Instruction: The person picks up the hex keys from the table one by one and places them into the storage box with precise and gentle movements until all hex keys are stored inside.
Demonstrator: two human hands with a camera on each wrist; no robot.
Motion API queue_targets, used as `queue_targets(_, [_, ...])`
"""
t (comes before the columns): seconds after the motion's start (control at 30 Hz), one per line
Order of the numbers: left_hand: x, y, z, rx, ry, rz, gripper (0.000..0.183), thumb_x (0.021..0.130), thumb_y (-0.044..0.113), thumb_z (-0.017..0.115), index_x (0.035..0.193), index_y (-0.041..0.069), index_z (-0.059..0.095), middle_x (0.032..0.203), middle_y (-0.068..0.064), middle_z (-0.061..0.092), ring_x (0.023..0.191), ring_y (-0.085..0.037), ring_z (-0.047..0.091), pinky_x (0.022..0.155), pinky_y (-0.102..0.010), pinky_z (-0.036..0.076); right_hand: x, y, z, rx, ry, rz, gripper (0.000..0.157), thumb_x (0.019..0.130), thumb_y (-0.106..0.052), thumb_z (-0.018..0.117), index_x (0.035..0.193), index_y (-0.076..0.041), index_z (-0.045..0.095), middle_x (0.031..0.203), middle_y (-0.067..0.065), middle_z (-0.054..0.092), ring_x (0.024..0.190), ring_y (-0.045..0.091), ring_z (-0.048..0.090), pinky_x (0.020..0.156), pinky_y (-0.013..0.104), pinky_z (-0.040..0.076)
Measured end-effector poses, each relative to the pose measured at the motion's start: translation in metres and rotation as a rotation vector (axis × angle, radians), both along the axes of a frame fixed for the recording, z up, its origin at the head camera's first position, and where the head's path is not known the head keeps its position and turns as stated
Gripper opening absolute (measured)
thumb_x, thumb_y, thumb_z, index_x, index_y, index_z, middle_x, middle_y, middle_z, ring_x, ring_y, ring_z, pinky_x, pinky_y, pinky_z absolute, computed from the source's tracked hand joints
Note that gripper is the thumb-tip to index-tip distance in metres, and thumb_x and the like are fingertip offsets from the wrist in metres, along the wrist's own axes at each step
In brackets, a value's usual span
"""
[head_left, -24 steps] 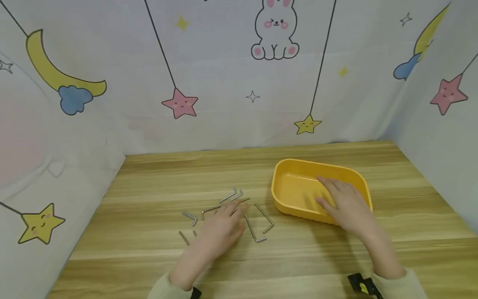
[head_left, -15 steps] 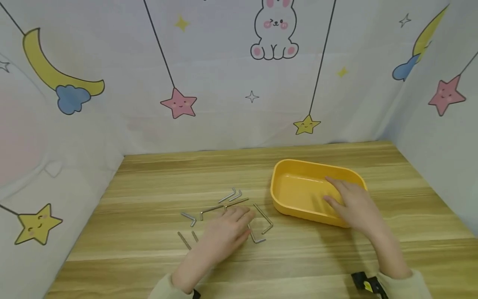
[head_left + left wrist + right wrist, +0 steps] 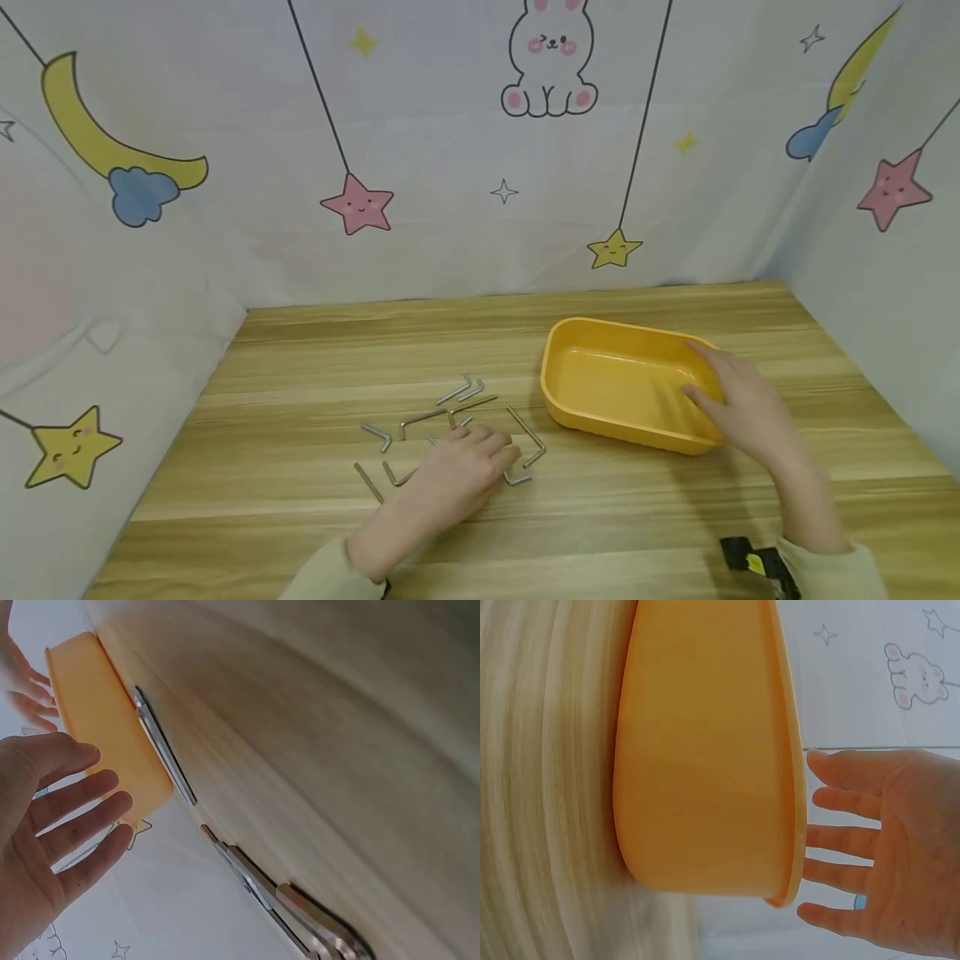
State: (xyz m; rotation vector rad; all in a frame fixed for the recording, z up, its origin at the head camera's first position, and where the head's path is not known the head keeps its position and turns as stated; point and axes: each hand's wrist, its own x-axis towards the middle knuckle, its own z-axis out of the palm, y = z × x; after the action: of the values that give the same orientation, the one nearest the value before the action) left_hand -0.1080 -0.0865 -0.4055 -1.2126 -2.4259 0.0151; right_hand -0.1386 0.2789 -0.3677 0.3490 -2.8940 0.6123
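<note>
Several L-shaped metal hex keys (image 3: 529,432) lie scattered on the wooden table, some silver and some brassy. Over them hovers my left hand (image 3: 463,477), palm down, hiding part of a few keys. In the left wrist view this hand (image 3: 60,817) holds nothing, its fingers spread and slightly bent, raised off the tabletop. A yellow rectangular tray (image 3: 611,383) stands to the right of the keys. My right hand (image 3: 750,417) reaches over the tray's right end. The right wrist view shows that hand (image 3: 900,847) with straight, spread fingers close above the rim and nothing in it.
The wooden tabletop (image 3: 315,350) runs back to a white cloth wall (image 3: 442,258) printed with stars, moons and a rabbit. Similar cloth closes the left and right sides. Black straps (image 3: 757,567) show near the right sleeve.
My right hand has shifted right, from over the tray's middle toward its right end. My left hand has drawn slightly back and right, uncovering some hex keys. Tray and keys stay put.
</note>
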Motion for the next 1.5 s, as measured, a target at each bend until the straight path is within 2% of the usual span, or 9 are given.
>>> queue_targets(0.23, [-0.002, 0.003, -0.005, -0.080, 0.100, -0.040, 0.002, 0.088, 0.023, 0.062, 0.089, 0.022, 0.065, 0.084, 0.011, 0.062, 0.084, -0.008, 0.061, 0.082, -0.026, 0.050, 0.001, 0.012, 0.001, -0.038, -0.095, -0.047, 0.064, 0.098, -0.036, 0.052, 0.148, -0.001, 0.030, 0.142, 0.035, 0.038, 0.127, 0.056, 0.033, 0.097, 0.071, 0.029])
queue_targets(0.37, [-0.003, 0.003, -0.005, -0.130, 0.126, -0.049, 0.003, 0.087, 0.024, 0.063, 0.085, 0.024, 0.063, 0.082, 0.012, 0.061, 0.084, -0.009, 0.061, 0.078, -0.026, 0.048, -0.001, 0.015, 0.001, -0.058, -0.129, -0.048, 0.066, 0.099, -0.036, 0.050, 0.149, -0.002, 0.027, 0.144, 0.034, 0.035, 0.129, 0.056, 0.030, 0.098, 0.071, 0.028])
queue_targets(0.57, [-0.005, 0.001, -0.007, -0.209, 0.146, -0.085, 0.004, 0.087, 0.022, 0.063, 0.091, 0.024, 0.063, 0.090, 0.011, 0.065, 0.093, -0.010, 0.064, 0.080, -0.027, 0.048, -0.003, 0.018, 0.001, -0.048, -0.122, -0.043, 0.064, 0.098, -0.033, 0.052, 0.145, 0.005, 0.031, 0.142, 0.036, 0.036, 0.128, 0.056, 0.031, 0.099, 0.070, 0.028])
queue_targets(0.77, [-0.010, -0.001, -0.011, -0.192, 0.135, -0.128, 0.005, 0.091, 0.027, 0.058, 0.096, 0.024, 0.059, 0.088, 0.011, 0.059, 0.085, -0.009, 0.060, 0.075, -0.027, 0.048, -0.002, 0.024, 0.001, -0.053, -0.167, -0.075, 0.063, 0.099, -0.029, 0.051, 0.145, 0.007, 0.029, 0.140, 0.038, 0.036, 0.124, 0.057, 0.037, 0.096, 0.070, 0.033])
queue_targets(0.87, [-0.013, -0.001, -0.013, -0.199, 0.126, -0.150, 0.007, 0.092, 0.028, 0.057, 0.098, 0.025, 0.058, 0.090, 0.011, 0.056, 0.084, -0.008, 0.058, 0.075, -0.026, 0.047, -0.002, 0.028, 0.001, -0.058, -0.199, -0.097, 0.063, 0.099, -0.027, 0.050, 0.147, 0.006, 0.026, 0.139, 0.038, 0.036, 0.116, 0.055, 0.046, 0.088, 0.066, 0.042])
queue_targets(1.03, [-0.017, -0.002, -0.013, -0.234, 0.137, -0.190, 0.009, 0.093, 0.028, 0.057, 0.101, 0.025, 0.060, 0.094, 0.011, 0.058, 0.084, -0.008, 0.057, 0.076, -0.026, 0.048, -0.003, 0.033, 0.000, -0.086, -0.243, -0.109, 0.063, 0.099, -0.024, 0.050, 0.147, 0.006, 0.024, 0.140, 0.038, 0.035, 0.105, 0.049, 0.057, 0.075, 0.051, 0.053])
queue_targets(1.27, [-0.022, 0.000, -0.013, -0.306, 0.198, -0.221, 0.010, 0.093, 0.029, 0.055, 0.101, 0.024, 0.060, 0.095, 0.012, 0.060, 0.086, -0.007, 0.059, 0.075, -0.025, 0.047, -0.004, 0.038, -0.005, -0.177, -0.252, -0.110, 0.061, 0.099, -0.017, 0.048, 0.146, 0.012, 0.021, 0.130, 0.038, 0.042, 0.104, 0.051, 0.058, 0.068, 0.039, 0.056])
queue_targets(1.4, [-0.022, 0.001, -0.014, -0.339, 0.244, -0.228, 0.008, 0.092, 0.028, 0.056, 0.099, 0.025, 0.059, 0.094, 0.013, 0.059, 0.087, -0.006, 0.059, 0.071, -0.023, 0.044, -0.004, 0.041, -0.007, -0.244, -0.264, -0.110, 0.061, 0.099, -0.014, 0.048, 0.146, 0.013, 0.020, 0.123, 0.036, 0.044, 0.096, 0.042, 0.061, 0.063, 0.029, 0.054])
queue_targets(1.5, [-0.022, 0.002, -0.014, -0.353, 0.247, -0.231, 0.007, 0.092, 0.027, 0.056, 0.098, 0.025, 0.059, 0.094, 0.013, 0.059, 0.087, -0.006, 0.059, 0.069, -0.023, 0.043, -0.005, 0.044, -0.010, -0.302, -0.288, -0.097, 0.062, 0.098, -0.013, 0.048, 0.146, 0.014, 0.019, 0.120, 0.034, 0.043, 0.088, 0.031, 0.061, 0.060, 0.026, 0.054])
